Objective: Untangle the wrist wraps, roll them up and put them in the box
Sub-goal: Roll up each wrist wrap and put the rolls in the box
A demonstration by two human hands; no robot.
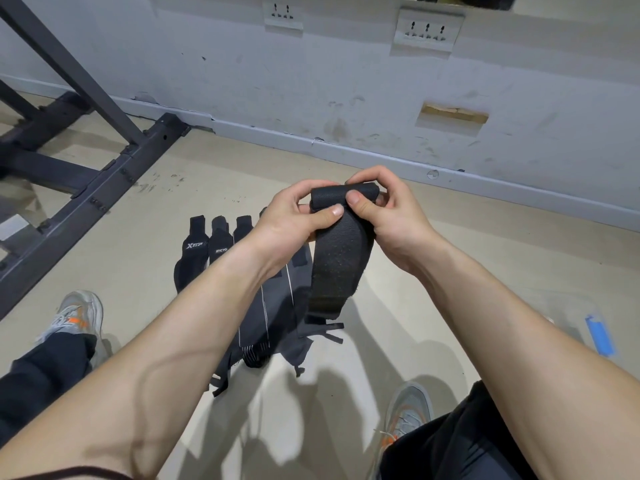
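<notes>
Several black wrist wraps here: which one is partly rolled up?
The wrap held in the air: the left hand and right hand pinch its rolled top end, tail hanging. The other wraps lie flat on the floor.

Shows a dark metal frame (100, 192) at left on the beige floor (242, 168), socket plates (427, 29) on the scuffed wall (346, 81), and blue tape (599, 336) at right.

Both hands held a black wrist wrap (341, 251), the left hand (291, 220) and right hand (388, 213) pinching its rolled top end. More wraps (221, 251) lay on the floor (450, 258) below the hands.
</notes>
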